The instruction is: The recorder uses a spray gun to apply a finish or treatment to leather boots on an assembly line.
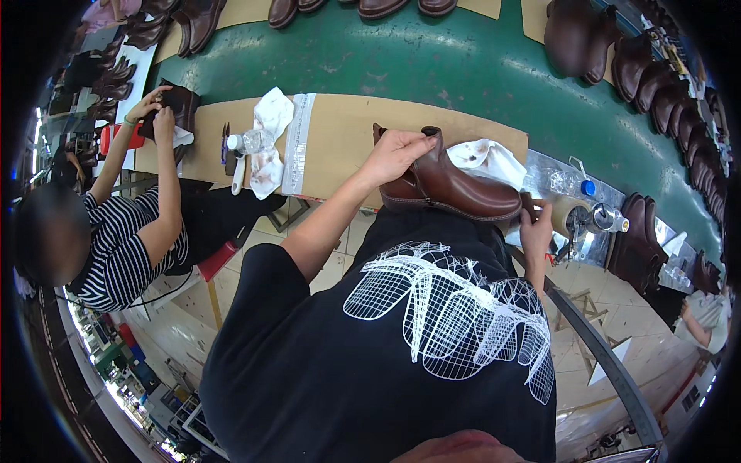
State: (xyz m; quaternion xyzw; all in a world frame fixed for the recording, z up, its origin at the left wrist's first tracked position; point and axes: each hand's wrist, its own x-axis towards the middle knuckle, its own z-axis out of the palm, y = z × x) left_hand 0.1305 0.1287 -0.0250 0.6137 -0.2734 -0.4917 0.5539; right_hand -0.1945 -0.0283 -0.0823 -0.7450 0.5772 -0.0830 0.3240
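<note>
A brown leather ankle boot (463, 189) lies on its side at the table's near edge, its toe pointing right and its pale-stitched sole edge towards me. My left hand (397, 157) is closed on the boot's upper near the ankle opening, thumb and fingers pinching the leather. Close to the toe, my right hand (536, 231) is closed on a small dark brown piece (529, 204); its exact kind is not clear. Behind the boot lies a stained white cloth (490, 160).
Brown cardboard (340, 154) covers the green table (370, 65). Left are a clear bottle (251, 141), a brush (238, 174) and another cloth. A blue-capped bottle (567, 184) and more boots (634, 235) stand right. A co-worker (131, 239) handles a boot at left.
</note>
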